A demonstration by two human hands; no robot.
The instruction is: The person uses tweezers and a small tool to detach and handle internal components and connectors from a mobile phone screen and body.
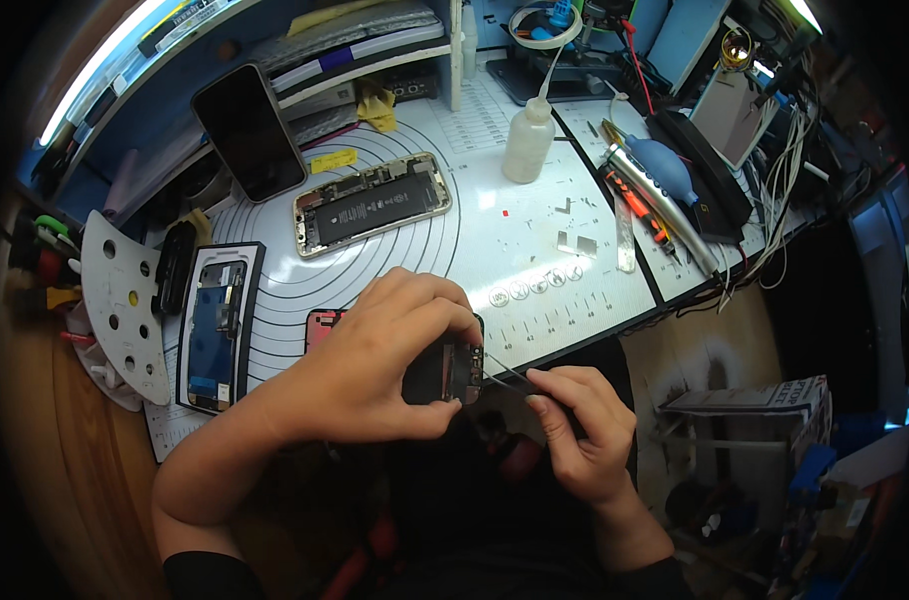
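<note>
My left hand (pixel 375 370) grips a dark phone screen assembly (pixel 438 370) at the front edge of the white mat, its thumb and fingers on either side of the part. A red piece (pixel 318 326) shows behind that hand. My right hand (pixel 580 425) is closed on thin metal tweezers (pixel 510 375), whose tips reach the small components at the screen's right end. An opened phone body (pixel 375 207) with a black battery lies beyond my hands. At the left, a boxed phone part (pixel 217 320) with a blue panel lies on the mat.
An upright dark phone (pixel 248 133) leans by the shelf. A white bottle (pixel 525 145), small metal pieces (pixel 577 243), a blue air blower (pixel 660 170), screwdrivers (pixel 640 210) and cables (pixel 765 240) are at the back and right. A white holed tool holder (pixel 125 310) stands at the left.
</note>
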